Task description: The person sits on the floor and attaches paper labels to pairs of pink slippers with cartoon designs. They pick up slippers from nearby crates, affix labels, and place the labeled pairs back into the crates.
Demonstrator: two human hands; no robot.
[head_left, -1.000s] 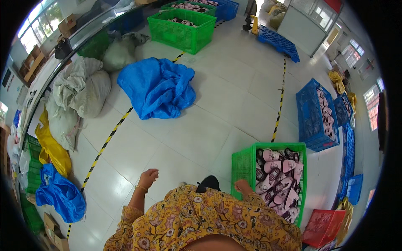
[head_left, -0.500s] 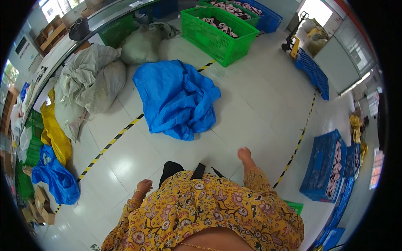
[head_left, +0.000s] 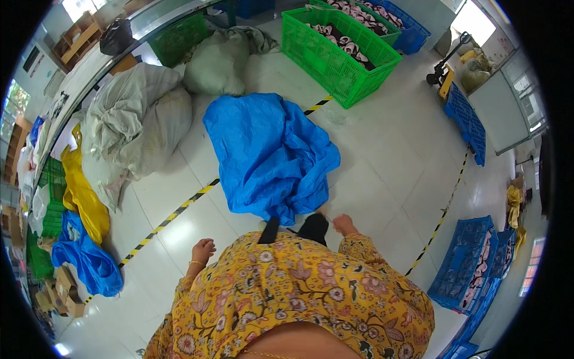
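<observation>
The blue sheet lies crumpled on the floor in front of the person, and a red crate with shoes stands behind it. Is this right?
Not quite. In the head view the crate behind the crumpled blue sheet is green, not red. The rest holds: it has shoes in it, and the sheet lies on the floor in front of the person.

The blue tarp (head_left: 272,158), well ahead of both hands a second ago, now lies just in front of the right hand (head_left: 344,224). The green crate of footwear beside that hand is gone from view. The left hand (head_left: 203,248) hangs lower, apart from the tarp.
</observation>
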